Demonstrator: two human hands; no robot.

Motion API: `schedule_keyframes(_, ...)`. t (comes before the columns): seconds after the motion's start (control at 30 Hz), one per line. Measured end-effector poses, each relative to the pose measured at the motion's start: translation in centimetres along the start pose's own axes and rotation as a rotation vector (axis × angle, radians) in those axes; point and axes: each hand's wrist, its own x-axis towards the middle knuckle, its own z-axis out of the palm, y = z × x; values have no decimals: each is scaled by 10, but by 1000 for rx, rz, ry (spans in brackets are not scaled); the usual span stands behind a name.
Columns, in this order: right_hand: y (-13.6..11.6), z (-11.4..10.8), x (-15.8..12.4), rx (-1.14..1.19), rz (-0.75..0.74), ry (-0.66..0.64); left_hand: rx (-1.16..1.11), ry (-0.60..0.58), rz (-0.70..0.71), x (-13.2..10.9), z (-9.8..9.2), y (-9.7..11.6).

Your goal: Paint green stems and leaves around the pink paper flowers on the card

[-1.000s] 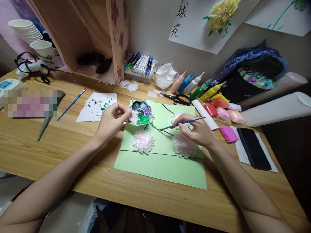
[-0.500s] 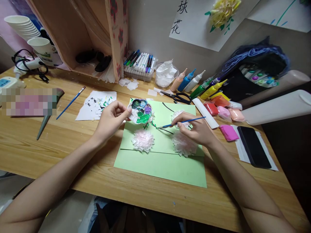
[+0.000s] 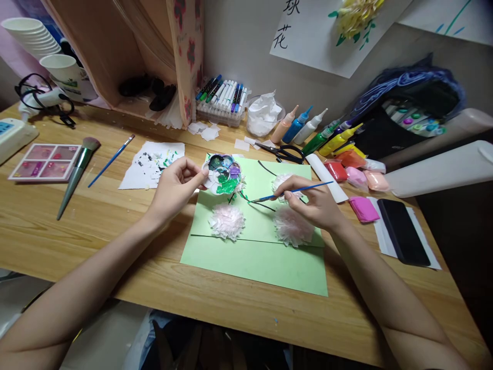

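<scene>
Between thumb and fingers, my left hand [image 3: 177,186] grips the edge of a round white paint palette [image 3: 223,176]. Green, purple and dark paint fill its wells. My right hand [image 3: 310,200] is closed around a thin blue paintbrush [image 3: 295,191]. The brush tip meets a dark painted stem on the green paper [image 3: 250,264], near small green leaf marks. Pale pink paper flowers [image 3: 227,221] are on that paper; another flower [image 3: 293,226] lies partly below my right hand. The palette covers part of the paper's upper left.
Paint-smeared white paper [image 3: 152,162], a second blue paintbrush [image 3: 111,160] and a makeup brush [image 3: 78,174] lie left. Behind the green paper are black scissors [image 3: 285,152] and paint bottles [image 3: 302,126]. A black phone [image 3: 402,231] and pink packet [image 3: 363,209] are at right.
The brush and my right hand have shifted very slightly; its tip stays by the dark stem. My left hand still holds the palette in nearly the same place. The camera view has shifted slightly.
</scene>
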Motion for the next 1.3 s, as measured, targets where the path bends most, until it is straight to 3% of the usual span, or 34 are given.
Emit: schedule_keyframes(1.3, 1, 1, 0, -51, 20, -23, 18, -5, 7, 0, -1, 0)
